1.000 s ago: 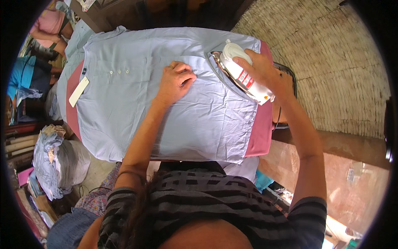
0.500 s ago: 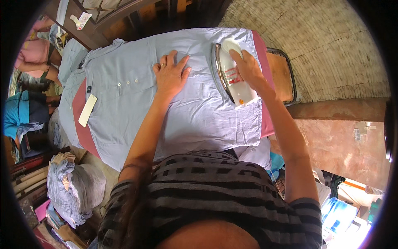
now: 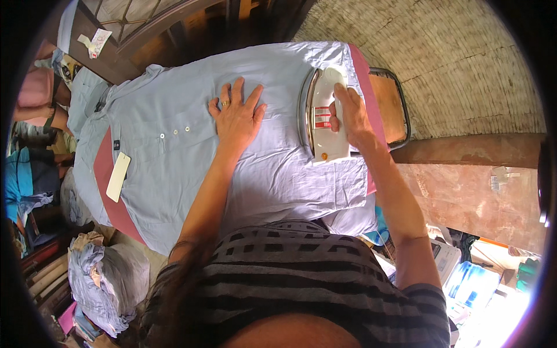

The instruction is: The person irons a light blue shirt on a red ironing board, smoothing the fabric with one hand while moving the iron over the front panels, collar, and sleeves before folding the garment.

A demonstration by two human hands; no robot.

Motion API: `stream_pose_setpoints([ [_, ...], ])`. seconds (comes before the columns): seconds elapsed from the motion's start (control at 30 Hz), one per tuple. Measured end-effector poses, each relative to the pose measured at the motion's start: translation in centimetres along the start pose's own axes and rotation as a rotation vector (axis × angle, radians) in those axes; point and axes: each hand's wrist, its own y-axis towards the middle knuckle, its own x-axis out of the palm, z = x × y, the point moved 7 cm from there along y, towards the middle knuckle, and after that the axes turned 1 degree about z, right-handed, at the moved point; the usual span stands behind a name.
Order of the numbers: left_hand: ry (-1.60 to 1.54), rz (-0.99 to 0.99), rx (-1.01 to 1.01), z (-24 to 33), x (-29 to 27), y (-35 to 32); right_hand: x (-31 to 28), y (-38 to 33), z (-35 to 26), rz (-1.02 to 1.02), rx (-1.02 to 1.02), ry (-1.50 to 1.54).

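A light blue-grey shirt [image 3: 174, 104] with white buttons lies spread over an ironing board with a red cover [image 3: 118, 214]. From near its collar hangs a blank cream tag [image 3: 118, 177]. My left hand [image 3: 238, 119] rests flat on the shirt, fingers spread, a ring on one finger. My right hand [image 3: 353, 119] grips the handle of a white clothes iron [image 3: 322, 130] with a shiny metal rim. The iron stands on the shirt near the hem, at the board's right end. Wrinkles show in the cloth below the iron.
Bundled pale cloth [image 3: 107, 278] sits at lower left. Two people are partly visible at the left edge. A dark wooden frame [image 3: 104, 52] stands behind the board, a woven wall [image 3: 464, 75] at right. A large blue water bottle [image 3: 473, 284] is at lower right.
The iron has turned slightly and its heel has shifted a little toward me and left, with my right hand on it. My left hand stays spread on the shirt. The view has shifted slightly.
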Motion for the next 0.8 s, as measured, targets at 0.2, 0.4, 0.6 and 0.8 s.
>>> stream_pose_setpoints([
  [0.2, -0.037, 0.019, 0.051, 0.6, 0.2, 0.4, -0.4, 1.3, -0.6, 0.155, -0.114, 0.2],
  [0.4, -0.44, -0.044, 0.28, 4.0, 0.4, 2.2, -0.2, -1.7, 3.6, 0.212, -0.119, 0.547],
  [0.6, -0.031, -0.278, 0.382, 5.0, 3.5, 2.1, 0.6, -2.1, 2.9, 0.292, -0.223, 0.788],
  [0.8, -0.914, -0.449, 0.223, 7.6, -1.0, 6.3, 2.4, -0.7, 3.7, 0.278, -0.131, 0.986],
])
